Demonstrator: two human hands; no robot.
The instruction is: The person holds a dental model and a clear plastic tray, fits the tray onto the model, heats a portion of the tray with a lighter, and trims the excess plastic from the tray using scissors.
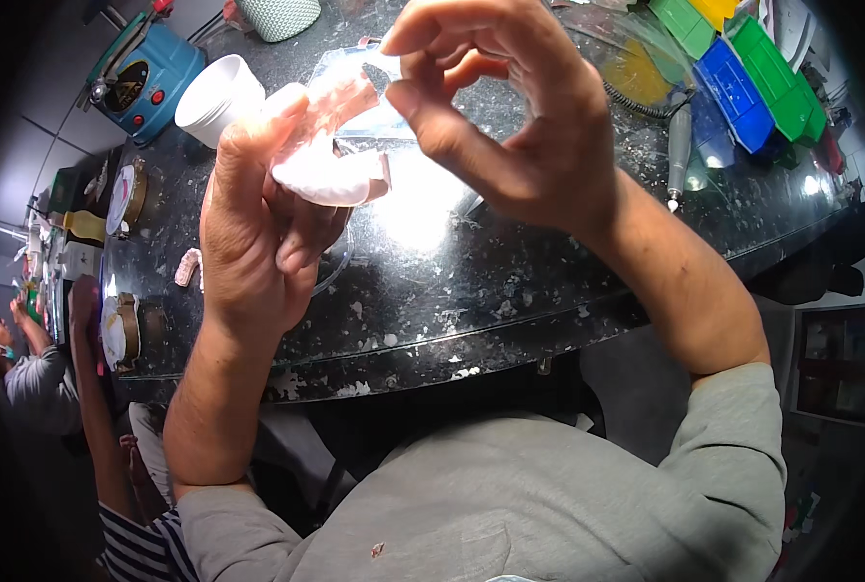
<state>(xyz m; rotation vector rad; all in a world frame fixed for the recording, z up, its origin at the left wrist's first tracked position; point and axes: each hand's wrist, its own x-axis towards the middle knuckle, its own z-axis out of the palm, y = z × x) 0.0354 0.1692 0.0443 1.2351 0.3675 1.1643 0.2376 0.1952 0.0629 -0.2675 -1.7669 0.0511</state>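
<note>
My left hand [248,223] is closed on a dental cast, raised over the bench, with a pale, brightly lit arch [321,179] and a pinkish upper part [340,97]. My right hand [515,136] is beside it at upper right, fingers curved and thumb apart from the index finger, with nothing visible held. The fingertips are close to the pink part; whether they touch is hard to tell. Behind the cast lies a clear plastic sheet [374,123], partly hidden. A small pink piece [188,267] rests left of my left hand.
Dark bench [471,330]; white cups [219,102], blue machine [146,87], mesh holder [277,15], handpiece with coiled cord [678,150], coloured bins [733,92], round metal flasks [122,330] at left. Co-workers at far left: one in grey [40,388], another with striped sleeve [132,533].
</note>
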